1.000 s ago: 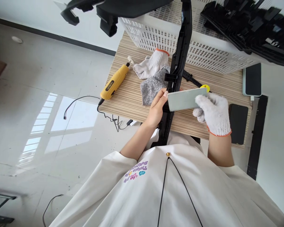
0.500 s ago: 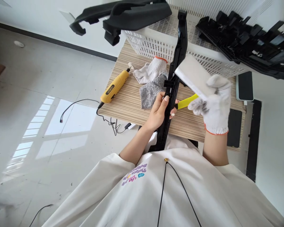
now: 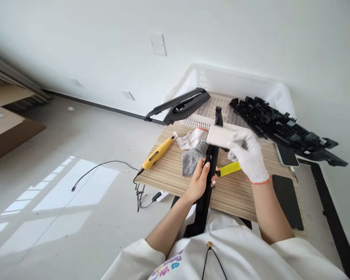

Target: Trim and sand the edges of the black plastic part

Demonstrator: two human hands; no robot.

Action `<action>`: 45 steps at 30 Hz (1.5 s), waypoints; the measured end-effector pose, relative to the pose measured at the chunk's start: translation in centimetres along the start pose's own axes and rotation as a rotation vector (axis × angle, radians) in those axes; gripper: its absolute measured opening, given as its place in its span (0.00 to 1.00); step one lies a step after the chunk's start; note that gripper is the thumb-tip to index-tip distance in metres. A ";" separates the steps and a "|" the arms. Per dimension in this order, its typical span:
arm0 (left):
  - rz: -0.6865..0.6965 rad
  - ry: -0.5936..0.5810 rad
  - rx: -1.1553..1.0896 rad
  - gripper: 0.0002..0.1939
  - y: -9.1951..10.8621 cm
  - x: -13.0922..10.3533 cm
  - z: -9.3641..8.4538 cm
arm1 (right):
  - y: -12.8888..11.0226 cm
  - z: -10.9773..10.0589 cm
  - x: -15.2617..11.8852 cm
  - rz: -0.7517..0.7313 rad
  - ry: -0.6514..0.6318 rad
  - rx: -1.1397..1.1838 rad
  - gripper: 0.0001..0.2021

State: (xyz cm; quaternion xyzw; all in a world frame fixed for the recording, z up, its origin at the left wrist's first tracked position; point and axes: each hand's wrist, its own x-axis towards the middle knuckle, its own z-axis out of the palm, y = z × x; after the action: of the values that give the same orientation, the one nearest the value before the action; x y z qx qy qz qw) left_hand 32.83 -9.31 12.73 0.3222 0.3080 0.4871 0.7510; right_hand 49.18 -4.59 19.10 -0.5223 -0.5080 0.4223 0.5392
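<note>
Left hand (image 3: 198, 182) clamped around black strip (image 3: 204, 199). Gloved right hand (image 3: 247, 152) clamped on pale block (image 3: 219, 136), before strip's upper part. Yellow handle (image 3: 230, 168) right of strip, grey cloth (image 3: 191, 160) left.

On the far side we see a white wall (image 3: 105, 46) with a dark baseboard (image 3: 105, 106). To our left, bright window light (image 3: 84, 191) lies in patches on the grey floor (image 3: 84, 134); a striped counter (image 3: 239, 200) stands near us, toward the right.
</note>
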 end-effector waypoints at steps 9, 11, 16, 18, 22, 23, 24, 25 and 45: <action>0.084 0.066 0.197 0.18 0.5 0.3 -0.5 | 1.0 0.9 -0.5 0.031 -0.092 -0.082 0.21; 0.080 0.062 0.186 0.18 0.5 0.3 -0.9 | 0.8 0.9 -0.5 0.013 -0.197 -0.145 0.26; 0.047 0.055 0.117 0.18 0.5 0.3 -1.7 | -0.8 1.2 -0.1 0.066 -0.007 -0.091 0.17; 0.027 0.066 0.105 0.20 0.5 0.3 -1.7 | -1.0 1.6 0.4 0.174 0.018 -0.017 0.20; -0.005 0.130 0.094 0.22 0.4 0.1 -1.6 | 0.4 2.4 1.7 0.365 -0.130 0.145 0.20; -0.026 0.132 0.082 0.22 0.4 0.1 -1.8 | 0.9 2.8 1.9 0.363 -0.094 0.182 0.19; -0.040 0.129 0.081 0.22 0.4 0.0 -1.9 | 1.3 3.1 2.0 0.347 -0.033 0.216 0.18; -0.050 0.132 0.093 0.21 0.5 -0.1 -2.1 | 1.6 3.6 1.9 0.334 0.014 0.244 0.17; -0.030 0.172 0.197 0.21 1.0 -1.0 -2.8 | 1.3 6.0 -0.4 0.299 0.109 0.230 0.16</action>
State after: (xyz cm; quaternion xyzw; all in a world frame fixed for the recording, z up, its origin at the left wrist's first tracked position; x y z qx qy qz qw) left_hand 29.80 -9.38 11.94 0.3465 0.4223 0.4690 0.6940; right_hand 43.31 -4.08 17.43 -0.5490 -0.3430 0.5242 0.5533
